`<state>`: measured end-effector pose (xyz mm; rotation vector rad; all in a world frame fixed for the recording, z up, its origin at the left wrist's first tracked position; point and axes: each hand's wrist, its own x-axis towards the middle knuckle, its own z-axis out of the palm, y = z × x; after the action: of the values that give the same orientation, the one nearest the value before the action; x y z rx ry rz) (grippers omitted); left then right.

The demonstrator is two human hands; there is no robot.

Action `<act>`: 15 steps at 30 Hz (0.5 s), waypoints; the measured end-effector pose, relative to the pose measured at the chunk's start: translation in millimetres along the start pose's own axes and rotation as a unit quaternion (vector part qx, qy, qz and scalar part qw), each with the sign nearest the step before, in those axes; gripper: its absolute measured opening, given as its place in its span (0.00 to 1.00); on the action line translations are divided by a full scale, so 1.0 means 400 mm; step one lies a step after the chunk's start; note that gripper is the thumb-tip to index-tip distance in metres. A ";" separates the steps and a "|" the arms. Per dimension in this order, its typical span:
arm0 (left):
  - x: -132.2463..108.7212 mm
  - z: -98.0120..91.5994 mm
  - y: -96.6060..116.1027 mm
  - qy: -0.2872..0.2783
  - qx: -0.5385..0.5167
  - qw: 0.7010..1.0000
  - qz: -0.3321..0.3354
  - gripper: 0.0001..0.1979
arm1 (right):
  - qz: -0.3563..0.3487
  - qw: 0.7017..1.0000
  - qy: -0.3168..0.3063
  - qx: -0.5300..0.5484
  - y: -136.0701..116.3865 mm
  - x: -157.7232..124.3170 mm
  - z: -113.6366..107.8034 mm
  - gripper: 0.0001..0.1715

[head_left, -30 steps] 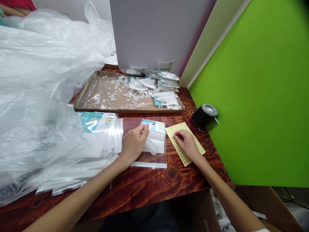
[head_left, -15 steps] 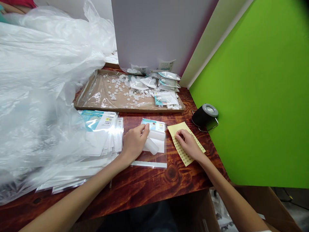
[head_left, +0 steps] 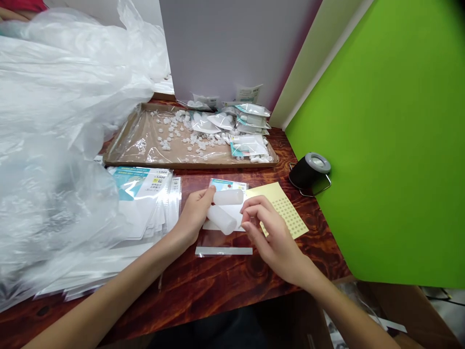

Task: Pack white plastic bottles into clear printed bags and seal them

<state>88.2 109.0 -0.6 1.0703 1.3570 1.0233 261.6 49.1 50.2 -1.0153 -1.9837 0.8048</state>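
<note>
Two translucent white plastic tubes, one upper (head_left: pixel 228 197) and one lower (head_left: pixel 223 220), spread apart from my left hand (head_left: pixel 192 213), which is closed around their left ends. Beneath them lies a clear plastic bag (head_left: pixel 225 250) with a printed card (head_left: pixel 227 183) inside. My right hand (head_left: pixel 271 230) is just right of the tubes, its thumb and fingertips pinched together; anything between them is too small to make out. Partly behind that hand, a yellow sheet of small round stickers (head_left: pixel 290 208) lies on the table.
A shallow cardboard tray (head_left: pixel 145 140) at the back holds small white caps (head_left: pixel 178 127) and filled packets (head_left: pixel 250 121). Stacked card bags (head_left: pixel 141 194) and a big plastic sack (head_left: pixel 54 121) are at left. A black speaker (head_left: pixel 308 172) stands by the green panel (head_left: pixel 392 145).
My right hand has left the sticker sheet and moved left, close to the tubes. My left hand has shifted slightly left, with the tubes lifted and turned toward the right hand.
</note>
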 end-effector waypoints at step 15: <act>-0.015 0.006 0.014 0.005 -0.092 0.994 -0.056 0.13 | -0.039 0.999 0.006 -0.026 0.006 0.011 0.042 0.07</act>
<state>91.2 104.5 6.1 0.8456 1.2889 1.0495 246.5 50.8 41.1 -0.9643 -2.0305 0.7055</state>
